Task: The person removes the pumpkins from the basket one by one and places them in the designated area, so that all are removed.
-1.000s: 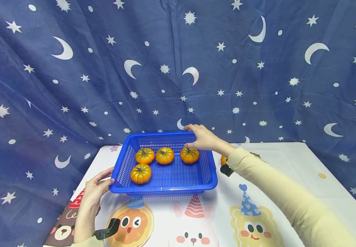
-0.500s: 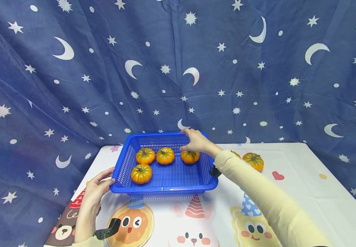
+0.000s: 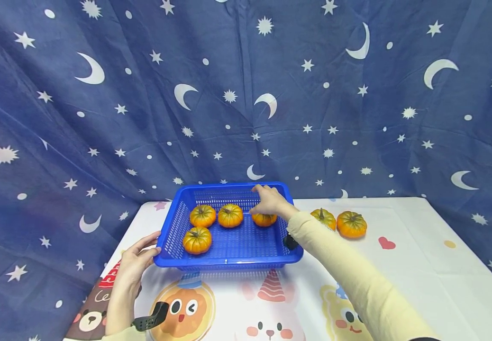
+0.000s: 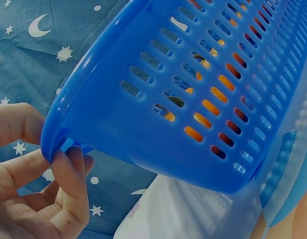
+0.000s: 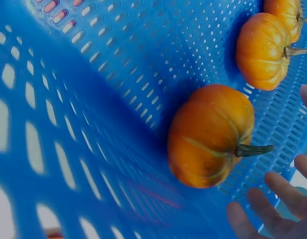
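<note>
Basket (image 3: 229,261), blue slotted plastic, sits on the white printed cloth (image 3: 416,258). Four small pumpkins inside: back left (image 3: 202,216), back centre (image 3: 230,216), front left (image 3: 197,240), and one at right rear (image 3: 265,220), partly hidden under my wrist in the head view. Two more pumpkins lie on the cloth outside, right of the basket: the nearer one (image 3: 323,218) and the farther one (image 3: 351,224), side by side.

Left hand (image 3: 134,261): pinching the basket's left rim near the front corner, fingers and thumb to either side of the edge. Right hand (image 3: 270,201): over the right-rear pumpkin, fingers spread, nothing gripped. Right wrist view shows my fingertips apart from that pumpkin, its stem pointing their way; it rests on the basket floor.

Step in hand, as I judge it: right hand at work on the right-rear pumpkin, left hand steadying the basket. Grasp or release, I cannot tell from the pose.

Next move, my reading: a grasp would call for lowering and closing round the pumpkin's body rather than its stem. A release would call for lifting clear of stem and side wall, then reaching right toward the outside pair. Either way, a firm left pinch should guard against the basket sliding if I brush it.
</note>
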`<state>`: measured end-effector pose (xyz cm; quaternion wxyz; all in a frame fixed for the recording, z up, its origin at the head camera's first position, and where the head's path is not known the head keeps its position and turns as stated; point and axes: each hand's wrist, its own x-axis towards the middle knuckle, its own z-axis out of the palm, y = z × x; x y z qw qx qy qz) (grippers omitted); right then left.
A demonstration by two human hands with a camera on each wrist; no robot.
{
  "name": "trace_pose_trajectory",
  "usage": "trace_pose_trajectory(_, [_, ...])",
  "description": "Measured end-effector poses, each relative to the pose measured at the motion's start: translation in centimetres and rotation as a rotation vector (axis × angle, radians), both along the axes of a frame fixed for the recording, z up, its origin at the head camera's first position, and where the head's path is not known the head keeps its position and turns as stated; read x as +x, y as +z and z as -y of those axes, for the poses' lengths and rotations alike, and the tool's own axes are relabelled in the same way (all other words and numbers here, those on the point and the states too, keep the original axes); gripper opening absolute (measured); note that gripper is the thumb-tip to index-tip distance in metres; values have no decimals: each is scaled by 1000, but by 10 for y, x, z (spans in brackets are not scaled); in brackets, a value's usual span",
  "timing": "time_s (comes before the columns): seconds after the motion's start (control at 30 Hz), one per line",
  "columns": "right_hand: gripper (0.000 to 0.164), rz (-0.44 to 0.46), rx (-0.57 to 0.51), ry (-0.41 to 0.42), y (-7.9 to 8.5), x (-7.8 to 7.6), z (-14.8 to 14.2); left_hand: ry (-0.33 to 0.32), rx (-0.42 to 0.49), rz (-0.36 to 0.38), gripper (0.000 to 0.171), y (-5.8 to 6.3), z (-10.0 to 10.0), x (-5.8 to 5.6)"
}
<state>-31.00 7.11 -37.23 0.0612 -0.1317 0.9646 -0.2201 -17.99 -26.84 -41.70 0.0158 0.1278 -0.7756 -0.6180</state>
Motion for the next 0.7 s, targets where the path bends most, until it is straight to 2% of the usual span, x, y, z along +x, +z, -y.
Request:
trace_pose_trajectory(0.3, [68,43,-15,-46,-17,0,-1,2,10,-13,51,-1,-1,1])
trace_pose_trajectory(0.7, [72,58,19,-37,-29,1,3,1,8,-18,51,-2,0,0])
